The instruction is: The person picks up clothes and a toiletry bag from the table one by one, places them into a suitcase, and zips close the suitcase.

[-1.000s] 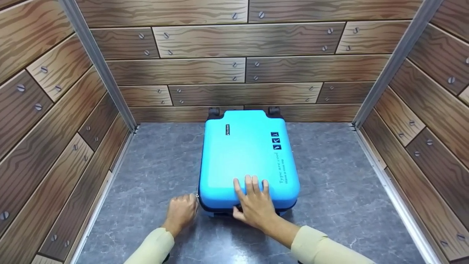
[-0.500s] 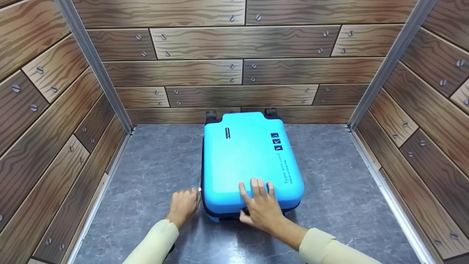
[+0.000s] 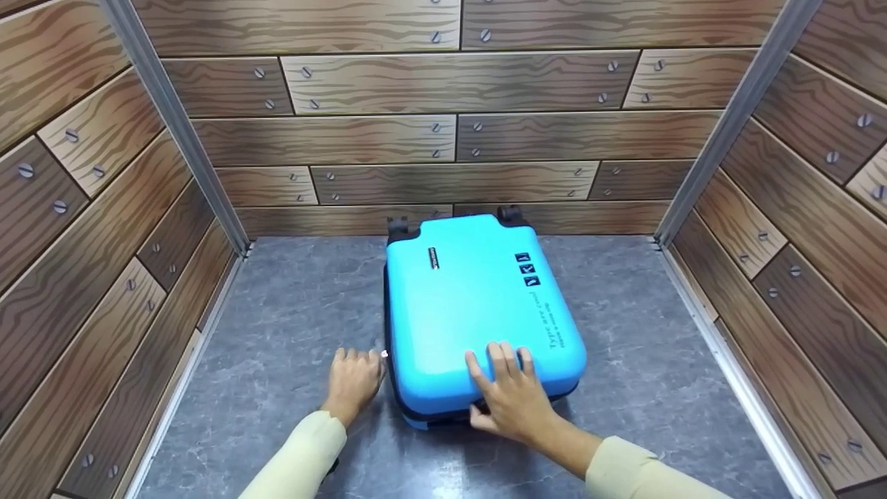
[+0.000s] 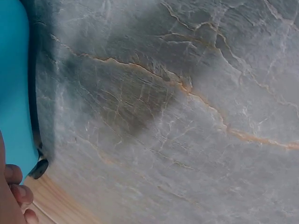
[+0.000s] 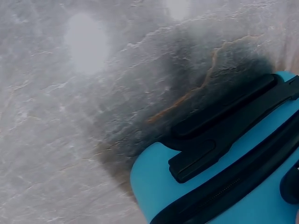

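Observation:
A bright blue hard-shell suitcase point(image 3: 471, 305) lies flat on the floor, slightly turned, its wheels toward the back wall. On its left side my left hand point(image 3: 355, 381), fingers curled, pinches a small shiny zipper pull point(image 3: 384, 354) on the black zipper seam. The left wrist view catches only the fingertips point(image 4: 21, 191) beside the blue shell. My right hand point(image 3: 516, 402) rests on the near end, fingers spread over the top and thumb at the front edge. A black carry handle point(image 5: 219, 135) and the zipper band point(image 5: 224, 189) show in the right wrist view.
Grey marble-patterned floor point(image 3: 298, 298) surrounds the suitcase. Wood-print walls point(image 3: 374, 138) stand at the back and both sides, with metal strips along the corners and floor edges. Two black wheels point(image 3: 397, 225) are close to the back wall.
The suitcase has turned a little, its near end swinging right with my right hand on it. My left hand has moved slightly forward along the left side with the zipper pull.

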### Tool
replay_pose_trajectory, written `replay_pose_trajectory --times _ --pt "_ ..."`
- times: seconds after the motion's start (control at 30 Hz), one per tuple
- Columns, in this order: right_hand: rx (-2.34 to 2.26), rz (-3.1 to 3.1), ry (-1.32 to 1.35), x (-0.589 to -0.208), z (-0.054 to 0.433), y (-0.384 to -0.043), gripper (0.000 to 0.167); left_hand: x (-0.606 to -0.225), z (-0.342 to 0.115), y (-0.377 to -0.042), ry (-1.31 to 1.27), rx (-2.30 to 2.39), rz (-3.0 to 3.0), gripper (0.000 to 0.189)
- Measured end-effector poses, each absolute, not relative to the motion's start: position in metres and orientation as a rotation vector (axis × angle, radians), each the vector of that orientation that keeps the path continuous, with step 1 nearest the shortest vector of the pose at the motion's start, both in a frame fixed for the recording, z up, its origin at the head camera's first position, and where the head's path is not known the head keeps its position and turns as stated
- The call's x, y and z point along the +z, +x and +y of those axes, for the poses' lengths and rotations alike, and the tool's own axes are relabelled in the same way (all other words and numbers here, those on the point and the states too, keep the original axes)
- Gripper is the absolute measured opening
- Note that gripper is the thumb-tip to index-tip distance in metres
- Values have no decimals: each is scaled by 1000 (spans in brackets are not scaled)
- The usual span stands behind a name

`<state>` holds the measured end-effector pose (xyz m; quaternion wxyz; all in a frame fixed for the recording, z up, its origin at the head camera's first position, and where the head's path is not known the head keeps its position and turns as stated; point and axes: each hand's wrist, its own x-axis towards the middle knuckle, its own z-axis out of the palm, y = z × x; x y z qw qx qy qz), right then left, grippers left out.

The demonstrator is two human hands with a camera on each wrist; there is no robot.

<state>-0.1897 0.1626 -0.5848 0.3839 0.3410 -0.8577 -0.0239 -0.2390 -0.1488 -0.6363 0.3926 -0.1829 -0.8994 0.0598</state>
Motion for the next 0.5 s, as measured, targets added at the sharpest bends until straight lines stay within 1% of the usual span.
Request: replay_pose_trajectory --times 0.13,0.5 --pt "-59 -2173 896 -585 174 -188 89 -633 -145 -243 -474 165 -2333 29" --pt "3 -2145 991 -585 209 -187 93 -624 -132 -251 -494 214 -2445 26"
